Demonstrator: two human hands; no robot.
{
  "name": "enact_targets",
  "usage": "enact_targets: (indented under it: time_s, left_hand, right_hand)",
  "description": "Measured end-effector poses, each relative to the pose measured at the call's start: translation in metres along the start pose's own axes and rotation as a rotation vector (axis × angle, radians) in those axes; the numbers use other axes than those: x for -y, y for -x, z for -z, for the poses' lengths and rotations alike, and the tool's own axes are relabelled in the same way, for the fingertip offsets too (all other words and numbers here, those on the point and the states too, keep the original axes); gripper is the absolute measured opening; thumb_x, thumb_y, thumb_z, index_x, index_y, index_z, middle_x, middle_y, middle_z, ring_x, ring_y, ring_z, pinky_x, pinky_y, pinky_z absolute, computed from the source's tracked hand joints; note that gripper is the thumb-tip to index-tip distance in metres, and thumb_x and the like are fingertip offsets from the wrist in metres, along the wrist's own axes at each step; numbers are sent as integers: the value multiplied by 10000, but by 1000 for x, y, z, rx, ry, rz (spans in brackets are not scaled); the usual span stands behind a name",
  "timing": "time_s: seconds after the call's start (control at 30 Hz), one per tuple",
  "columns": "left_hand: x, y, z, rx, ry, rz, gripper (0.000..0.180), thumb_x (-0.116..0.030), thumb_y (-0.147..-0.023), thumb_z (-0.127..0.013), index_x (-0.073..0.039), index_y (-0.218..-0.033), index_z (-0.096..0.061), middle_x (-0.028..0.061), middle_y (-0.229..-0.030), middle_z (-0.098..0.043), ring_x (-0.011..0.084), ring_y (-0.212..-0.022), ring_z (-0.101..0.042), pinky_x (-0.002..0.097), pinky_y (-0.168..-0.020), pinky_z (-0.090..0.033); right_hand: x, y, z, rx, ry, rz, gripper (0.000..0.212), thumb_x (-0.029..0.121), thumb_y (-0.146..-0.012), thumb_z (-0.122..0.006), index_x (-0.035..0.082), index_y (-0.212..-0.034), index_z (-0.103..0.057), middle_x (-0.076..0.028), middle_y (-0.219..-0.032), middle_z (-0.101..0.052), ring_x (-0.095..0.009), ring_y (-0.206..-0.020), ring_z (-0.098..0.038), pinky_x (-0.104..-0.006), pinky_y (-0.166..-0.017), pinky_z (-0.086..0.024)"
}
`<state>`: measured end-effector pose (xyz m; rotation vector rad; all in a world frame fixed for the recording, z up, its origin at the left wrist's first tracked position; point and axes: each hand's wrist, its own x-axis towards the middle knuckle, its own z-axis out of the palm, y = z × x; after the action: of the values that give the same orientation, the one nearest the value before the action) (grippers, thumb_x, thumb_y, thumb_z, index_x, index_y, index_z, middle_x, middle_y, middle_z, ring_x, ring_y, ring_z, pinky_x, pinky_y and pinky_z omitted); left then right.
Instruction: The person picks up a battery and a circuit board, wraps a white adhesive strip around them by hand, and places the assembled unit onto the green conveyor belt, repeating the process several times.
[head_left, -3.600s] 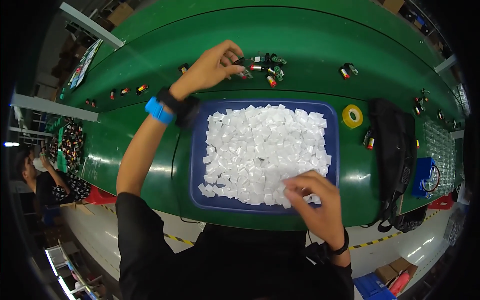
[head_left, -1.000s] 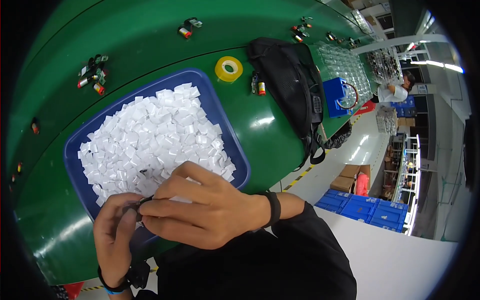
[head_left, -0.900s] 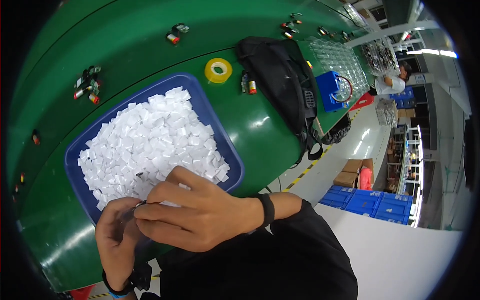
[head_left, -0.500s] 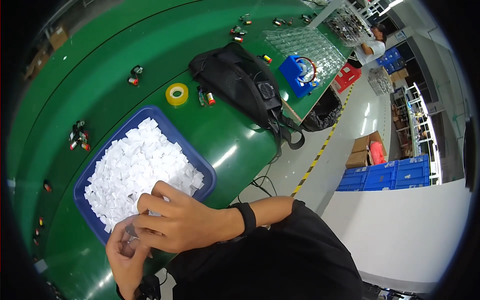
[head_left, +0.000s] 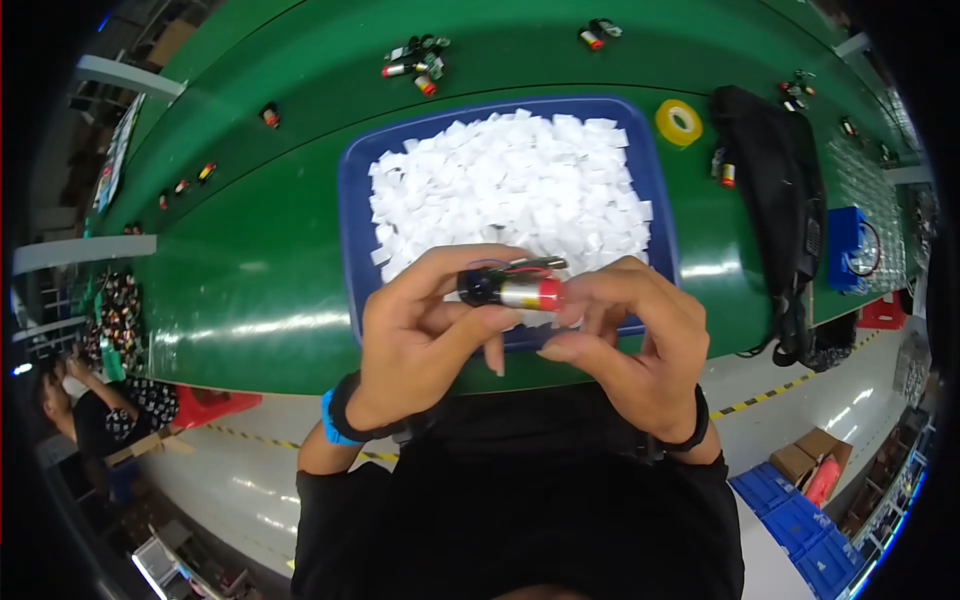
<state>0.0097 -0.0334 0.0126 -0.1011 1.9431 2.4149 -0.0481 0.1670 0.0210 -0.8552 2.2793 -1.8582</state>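
In my left hand is a small wired cylinder, black at one end, silver in the middle and red at the other. Thin red and blue wires run along its top; its exact kind cannot be made out. My left thumb and fingers grip the black end and the middle. My right hand is at the red end, fingers half curled and the thumb apart from them; the fingertips are slightly blurred. Beneath both hands lies a blue tray heaped with small white paper-like pieces.
The green table carries yellow tape, a black bag and several similar wired parts. A blue holder stands at right. Another person sits at far left. Blue crates are at lower right.
My view has swung left, centring the tray. My hands, formerly close together at the tray's near edge with the right covering the left, have separated, and the wired cylinder now shows.
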Motion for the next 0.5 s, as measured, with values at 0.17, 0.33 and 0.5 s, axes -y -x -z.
enact_targets:
  time_s: [0.17, 0.33, 0.5]
  left_hand:
    - [9, 4, 1, 73, 12, -87, 376, 60, -904, -659, 87, -1260, -542, 205, -1193, -642, 143, -763, -663, 237, -611, -560]
    - [8, 7, 0, 50, -229, -235, 382, 53, -859, -710, 89, -1220, -591, 199, -1171, -661, 147, -783, -659, 231, -606, -550]
    - [-6, 4, -4, 7, -560, -331, 391, 63, -784, -755, 60, -1160, -648, 162, -1081, -704, 190, -766, -662, 250, -613, -532]
  right_hand:
    - [-6, 2, -11, -31, 11, 81, 236, 17, -770, -814, -47, -958, -686, -92, -778, -673, -112, -611, -600, -219, -526, -423]
    - [-9, 5, -17, -53, -71, 90, 192, -2, -825, -763, -80, -981, -681, -125, -791, -682, -116, -588, -606, -211, -501, -427]
    - [-11, 3, -15, -15, -154, -7, 264, 15, -847, -755, -46, -1094, -689, -110, -775, -687, -104, -578, -619, -211, -509, -455]
